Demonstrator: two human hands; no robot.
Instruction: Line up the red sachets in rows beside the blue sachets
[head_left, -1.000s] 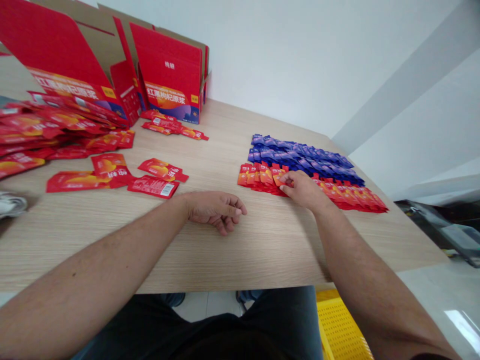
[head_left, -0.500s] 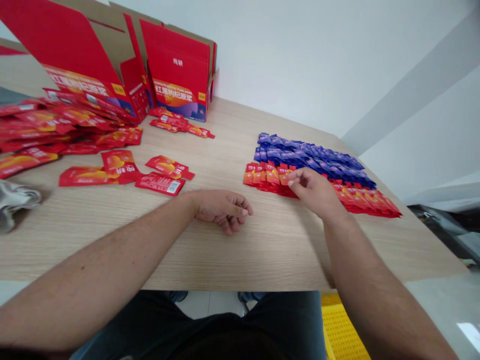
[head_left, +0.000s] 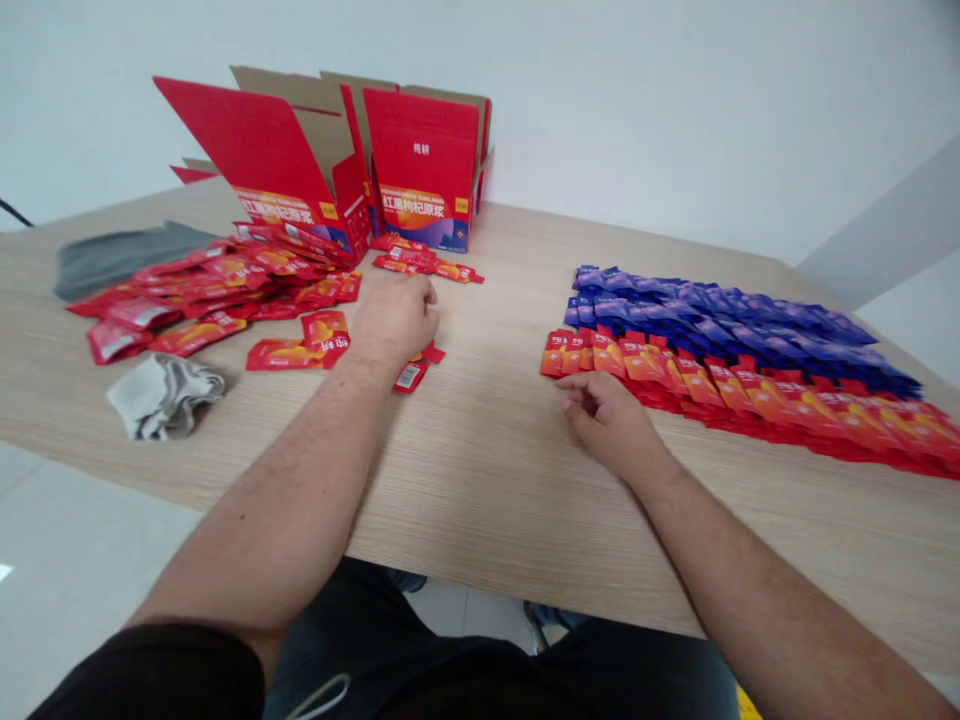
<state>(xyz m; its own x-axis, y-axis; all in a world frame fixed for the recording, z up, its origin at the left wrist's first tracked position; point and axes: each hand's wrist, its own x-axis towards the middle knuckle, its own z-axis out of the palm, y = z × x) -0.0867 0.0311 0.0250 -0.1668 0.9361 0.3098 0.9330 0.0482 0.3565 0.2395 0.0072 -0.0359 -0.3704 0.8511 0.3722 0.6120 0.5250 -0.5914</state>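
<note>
My left hand (head_left: 399, 318) reaches over loose red sachets, its back toward me. Its fingers are mostly hidden, so I cannot see whether it grips anything. A red sachet (head_left: 410, 377) with a barcode shows beside it, partly covered by the hand. To its left lie more red sachets (head_left: 289, 353). My right hand (head_left: 609, 425) rests just in front of the near end of a row of overlapping red sachets (head_left: 690, 378). Its fingers are loosely curled, thumb and index slightly apart, with nothing between them. Behind that row run two rows of blue sachets (head_left: 712, 308).
Two open red cartons (head_left: 424, 165) stand at the back left against the wall. A heap of red sachets (head_left: 225, 275) lies before them, with a grey cloth (head_left: 124, 255) behind. A crumpled pale cloth (head_left: 165, 395) sits near the front left of the wooden table (head_left: 487, 480).
My left hand has moved left and forward from the middle of the table to the loose sachets. My right hand has drawn back from the red row. The view has turned left.
</note>
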